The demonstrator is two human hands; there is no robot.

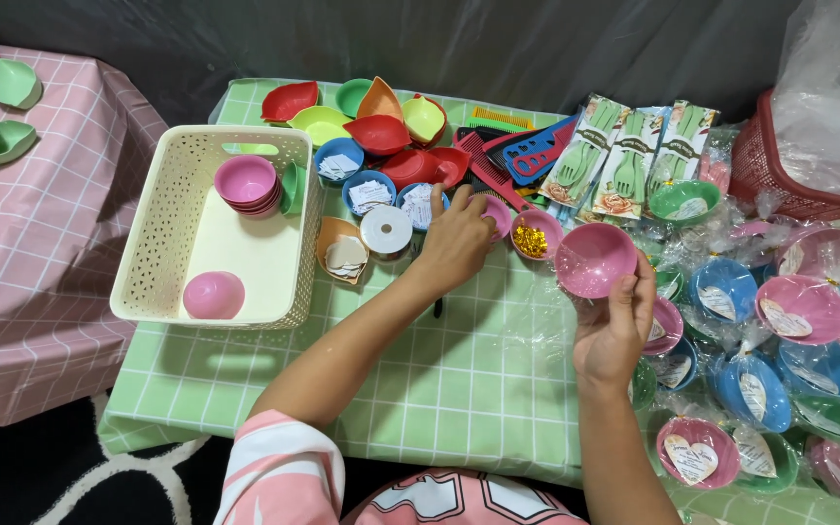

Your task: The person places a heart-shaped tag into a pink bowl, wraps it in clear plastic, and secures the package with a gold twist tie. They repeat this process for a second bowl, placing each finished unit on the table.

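Pink plastic bowl (593, 259), round, smooth and empty, tilted toward the camera, pinched at its near rim by the right hand (612, 329) right of centre. Left hand (456, 238), fingers curled, touches a small pink bowl (498, 214) farther left.

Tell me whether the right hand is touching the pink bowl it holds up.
Touching. The head view shows the right hand with fingertips gripping the rim of the pink bowl, raised above the green checked tablecloth.

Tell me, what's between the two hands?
In the head view, a small pink bowl of gold bits sits between the left hand and the right hand, which holds a pink bowl.
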